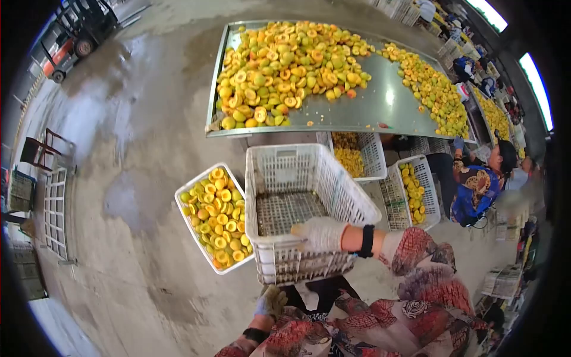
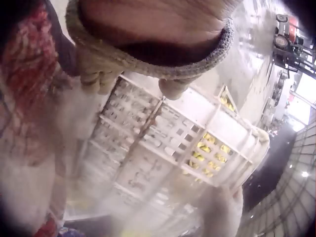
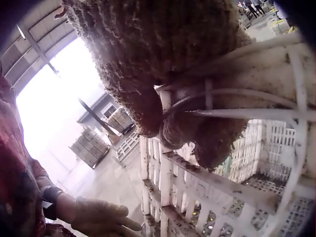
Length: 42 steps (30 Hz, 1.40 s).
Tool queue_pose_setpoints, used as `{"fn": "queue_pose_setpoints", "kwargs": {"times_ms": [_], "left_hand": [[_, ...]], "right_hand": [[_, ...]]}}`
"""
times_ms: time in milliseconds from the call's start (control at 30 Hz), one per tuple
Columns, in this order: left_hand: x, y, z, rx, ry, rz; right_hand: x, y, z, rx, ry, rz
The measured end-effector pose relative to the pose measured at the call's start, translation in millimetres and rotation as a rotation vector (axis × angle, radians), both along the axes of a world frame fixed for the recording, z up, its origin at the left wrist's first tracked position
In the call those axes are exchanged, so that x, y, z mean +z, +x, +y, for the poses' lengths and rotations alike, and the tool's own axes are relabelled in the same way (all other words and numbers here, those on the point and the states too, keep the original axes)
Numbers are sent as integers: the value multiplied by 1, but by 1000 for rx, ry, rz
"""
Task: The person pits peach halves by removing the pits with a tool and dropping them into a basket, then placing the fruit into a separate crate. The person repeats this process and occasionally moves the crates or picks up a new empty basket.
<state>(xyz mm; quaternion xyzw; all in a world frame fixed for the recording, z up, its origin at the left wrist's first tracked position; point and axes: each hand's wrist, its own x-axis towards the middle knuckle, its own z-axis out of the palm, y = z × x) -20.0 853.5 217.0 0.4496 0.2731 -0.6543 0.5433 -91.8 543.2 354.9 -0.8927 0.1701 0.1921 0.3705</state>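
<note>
A large white plastic crate stands tilted in front of me, its slatted inside holding no fruit. My gloved right hand grips the near rim, and in the right wrist view its fingers curl through the rim's handle opening. Lower down, my gloved left hand is beside the crate's near bottom edge. The right wrist view shows that left hand with fingers extended toward the slatted wall. Left of the crate is a second white crate filled with halved yellow peaches.
Ahead is a metal table with heaps of halved peaches. Fruit-filled crates sit under and beside it. A person works at the right. On the left are a chair, a metal frame and a forklift.
</note>
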Motion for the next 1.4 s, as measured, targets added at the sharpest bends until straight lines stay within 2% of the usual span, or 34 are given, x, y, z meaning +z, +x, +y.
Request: {"fn": "queue_pose_setpoints", "kwargs": {"times_ms": [233, 300, 367, 433, 500, 567, 667, 700, 733, 767, 800, 867, 900, 967, 1000, 1133, 1167, 1233, 1267, 1300, 1400], "left_hand": [[-60, -15, -77, 39, 99, 9], [-88, -17, -91, 188, 171, 178], [-112, -22, -104, 219, 143, 192], [-133, -16, -132, 339, 298, 231], [-159, -15, -151, 326, 284, 177], [-191, -9, -169, 303, 121, 90], [-224, 6, -210, 371, 191, 69], [-261, 2, -213, 377, 202, 82], [-314, -8, -209, 452, 115, 40], [-347, -14, -206, 522, 32, -3], [-352, -6, -217, 520, 44, 8], [-348, 9, -245, 414, 314, 70], [-357, 5, -242, 407, 324, 84], [-364, 6, -238, 259, 275, 6], [-363, 3, -234, 194, 273, -63], [-365, 4, -184, 174, 226, -52], [-341, 1, -181, 132, 217, -139], [-301, -1, -192, -7, 524, -237], [-295, -4, -186, -44, 511, -238], [-286, -7, -177, -71, 481, -251], [-262, -17, -169, -156, 445, -277]], "right_hand": [[-57, 29, -69, 52, -1, 159], [-78, 39, -79, 82, -3, 197], [-106, 45, -90, 86, -33, 250], [-134, 48, -99, 108, -33, 222], [-155, 54, -105, 125, -94, 213], [-191, 49, -106, 110, -126, 149], [-217, 56, -108, 35, -235, 145], [-238, 53, -109, 44, -227, 158], [-262, 49, -111, 8, -232, 62], [-281, 45, -112, -33, -233, -32], [-298, 46, -114, 1, -254, 8], [-322, 51, -105, 53, -237, 118], [-332, 51, -99, 103, -223, 209], [-358, 46, -86, 99, -230, 241], [-370, 43, -80, 78, -227, 202], [-402, 66, -62, 3, -176, 48], [-407, 73, -61, -6, -180, 56], [-419, 70, -56, -55, -263, 38], [-418, 69, -55, -68, -343, 12], [-413, 67, -51, -108, -283, 42], [-373, 43, -38, -241, -183, -63]]}}
